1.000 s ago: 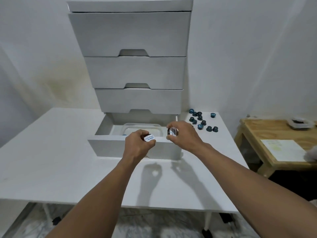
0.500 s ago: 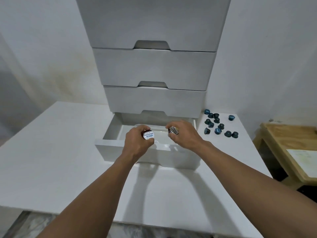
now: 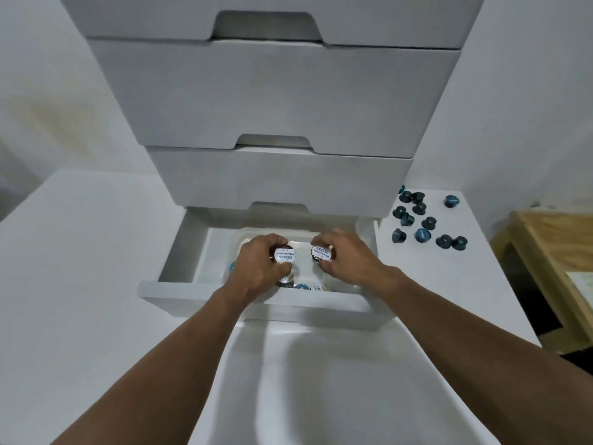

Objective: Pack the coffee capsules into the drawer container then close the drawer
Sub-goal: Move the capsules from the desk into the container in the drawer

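The bottom drawer (image 3: pixel 256 300) of the white drawer unit stands pulled out, with a clear plastic container (image 3: pixel 250 236) inside. Over that container my left hand (image 3: pixel 260 266) grips a coffee capsule with a white foil lid (image 3: pixel 284 254). My right hand (image 3: pixel 346 260) pinches a second white-lidded capsule (image 3: pixel 321 253) beside it. Several capsules (image 3: pixel 301 286) lie in the container below my hands, partly hidden. A loose group of dark blue capsules (image 3: pixel 420 220) sits on the table to the right of the drawer unit.
Three shut drawers (image 3: pixel 272 97) stack above the open one. The white table (image 3: pixel 80 284) stretches out to the left and in front. A wooden side table (image 3: pixel 552 252) stands at the right, past the table's edge.
Both hands have moved forward from above the drawer's front edge to over the container, each still holding its capsule. The view has come closer and tilted down.
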Tool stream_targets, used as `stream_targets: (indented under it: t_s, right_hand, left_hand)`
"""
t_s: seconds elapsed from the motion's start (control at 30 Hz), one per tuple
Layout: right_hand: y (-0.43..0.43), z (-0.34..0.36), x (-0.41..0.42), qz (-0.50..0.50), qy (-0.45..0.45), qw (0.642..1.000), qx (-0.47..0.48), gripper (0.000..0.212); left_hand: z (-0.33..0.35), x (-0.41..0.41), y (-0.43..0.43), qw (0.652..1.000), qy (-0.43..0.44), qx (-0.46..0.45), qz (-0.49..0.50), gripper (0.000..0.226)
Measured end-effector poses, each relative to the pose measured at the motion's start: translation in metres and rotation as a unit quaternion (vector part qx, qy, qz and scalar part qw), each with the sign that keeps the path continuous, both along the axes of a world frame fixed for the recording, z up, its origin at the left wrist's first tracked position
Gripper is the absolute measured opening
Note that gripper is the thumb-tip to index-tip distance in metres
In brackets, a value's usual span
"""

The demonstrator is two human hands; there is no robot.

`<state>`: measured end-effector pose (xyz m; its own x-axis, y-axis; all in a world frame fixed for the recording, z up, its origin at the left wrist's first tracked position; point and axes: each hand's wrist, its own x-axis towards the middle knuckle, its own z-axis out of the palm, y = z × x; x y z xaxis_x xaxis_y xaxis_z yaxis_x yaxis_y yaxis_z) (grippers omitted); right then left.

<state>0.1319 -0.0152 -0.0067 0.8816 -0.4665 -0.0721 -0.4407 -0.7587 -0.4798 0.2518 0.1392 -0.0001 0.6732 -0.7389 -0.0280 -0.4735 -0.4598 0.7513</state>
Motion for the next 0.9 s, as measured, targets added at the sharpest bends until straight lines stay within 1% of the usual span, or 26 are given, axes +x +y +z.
stream_targets:
  t_s: [0.1,0.17,0.27,0.4,0.5,0.6,0.73,0.9]
  right_hand:
    - [-0.009,-0.017,0.006,-0.026,0.019,0.999,0.028,0.043]
    - [-0.013,-0.027,0.008,-0.037,0.032,0.998,0.036,0.040]
    - [-0.017,-0.041,0.012,-0.030,0.044,0.998,0.037,0.036]
    - [-0.020,-0.049,0.018,-0.028,0.058,0.997,0.048,0.040]
    - [-0.024,-0.050,0.021,-0.009,0.067,0.997,0.047,0.040]
    - [-0.030,-0.052,0.023,0.009,0.081,0.996,0.040,0.039]
    - [-0.036,-0.058,0.027,0.023,0.102,0.994,0.040,0.042]
    - [-0.038,-0.067,0.032,0.026,0.127,0.991,0.033,0.047]
  left_hand:
    - [-0.019,0.016,-0.011,0.999,0.037,0.028,-0.029,0.044]
    - [-0.029,0.023,-0.017,0.997,0.051,0.040,-0.035,0.042]
    - [-0.042,0.031,-0.028,0.995,0.035,0.064,-0.061,0.040]
    - [-0.055,0.045,-0.044,0.987,-0.008,0.087,-0.137,0.036]
    - [-0.063,0.052,-0.051,0.982,0.001,0.108,-0.152,0.038]
    - [-0.073,0.055,-0.055,0.975,-0.009,0.131,-0.181,0.039]
    - [-0.082,0.058,-0.060,0.974,-0.013,0.128,-0.188,0.037]
    - [-0.087,0.062,-0.066,0.973,0.007,0.126,-0.195,0.037]
